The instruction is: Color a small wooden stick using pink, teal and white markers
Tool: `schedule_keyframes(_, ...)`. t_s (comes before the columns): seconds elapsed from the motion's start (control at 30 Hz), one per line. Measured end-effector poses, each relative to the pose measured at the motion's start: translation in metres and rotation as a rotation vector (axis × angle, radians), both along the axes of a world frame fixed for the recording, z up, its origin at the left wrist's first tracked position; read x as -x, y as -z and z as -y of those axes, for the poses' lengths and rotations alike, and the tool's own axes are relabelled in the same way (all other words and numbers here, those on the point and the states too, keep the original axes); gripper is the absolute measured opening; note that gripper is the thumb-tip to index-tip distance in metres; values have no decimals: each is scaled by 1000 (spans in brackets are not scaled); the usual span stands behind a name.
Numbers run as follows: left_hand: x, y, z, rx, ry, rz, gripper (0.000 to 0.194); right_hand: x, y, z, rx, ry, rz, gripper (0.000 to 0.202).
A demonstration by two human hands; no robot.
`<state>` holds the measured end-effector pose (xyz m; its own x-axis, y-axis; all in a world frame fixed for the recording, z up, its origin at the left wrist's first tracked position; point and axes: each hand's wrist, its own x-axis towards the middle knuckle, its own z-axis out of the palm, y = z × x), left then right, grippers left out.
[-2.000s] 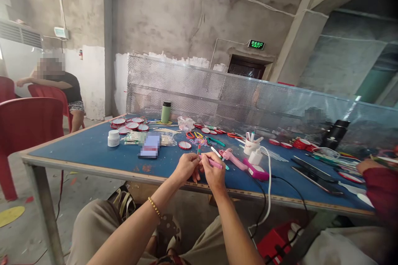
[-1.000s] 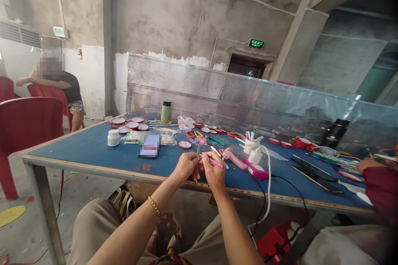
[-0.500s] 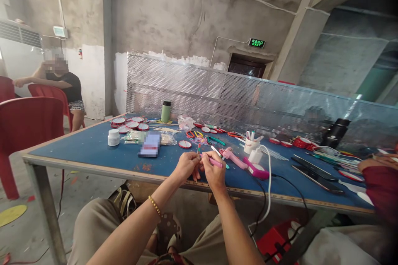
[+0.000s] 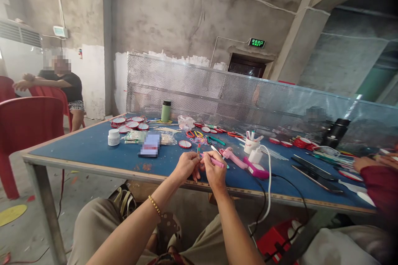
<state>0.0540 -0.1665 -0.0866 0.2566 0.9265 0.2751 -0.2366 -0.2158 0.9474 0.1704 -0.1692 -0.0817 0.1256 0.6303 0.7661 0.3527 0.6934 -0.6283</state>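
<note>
Near the front edge of the blue table, my left hand [image 4: 188, 165] is closed round a small thin stick with red and green on its upright end [image 4: 198, 148]. My right hand [image 4: 214, 170] grips a pink pen [image 4: 217, 162], its tip end pointing left at the stick. The two hands are almost touching, and the fingers hide the lower part of the stick. Just beyond them lie a white pen [image 4: 215, 149] and a small round red-rimmed disc [image 4: 185, 144]. A pink tool [image 4: 234, 158] lies right of my right hand.
A phone [image 4: 149, 145], a white jar [image 4: 113, 137] and a green bottle [image 4: 166, 111] stand or lie to the left. Pliers [image 4: 217, 140] and a cup of pens [image 4: 251, 145] are behind. White and black cords hang over the front edge. A co-worker's sleeve [image 4: 381, 186] is at right.
My hands stay nearly in place, with the pink pen shifted very slightly. The co-worker's hand at the right has moved a little left, and the seated person at the left has lowered an arm.
</note>
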Motion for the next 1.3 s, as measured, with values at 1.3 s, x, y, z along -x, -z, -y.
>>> schedule_keyframes(1.3,0,-2,1,28,-3,9,29,-1,2,-2,17,-10,38,23)
